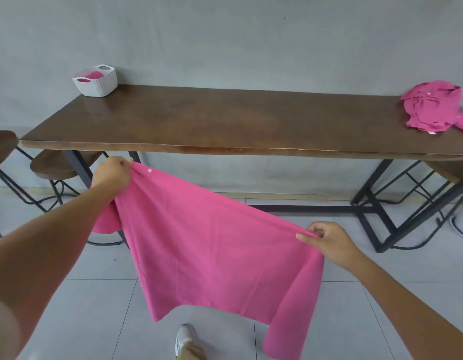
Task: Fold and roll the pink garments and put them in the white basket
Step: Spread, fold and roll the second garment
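Note:
A pink garment hangs spread in the air in front of the brown table, below its front edge. My left hand grips its upper left corner, close to a white button. My right hand pinches the top edge further right and lower, so the cloth slants down to the right. A sleeve hangs down at the lower right. A white basket stands at the table's far left corner with pink cloth inside. A crumpled pile of pink garments lies at the table's right end.
Round wooden stools on black metal legs stand under the table's left end, another stool is at the right. The table's black frame reaches the grey tiled floor. A grey wall is right behind. My white shoe shows below.

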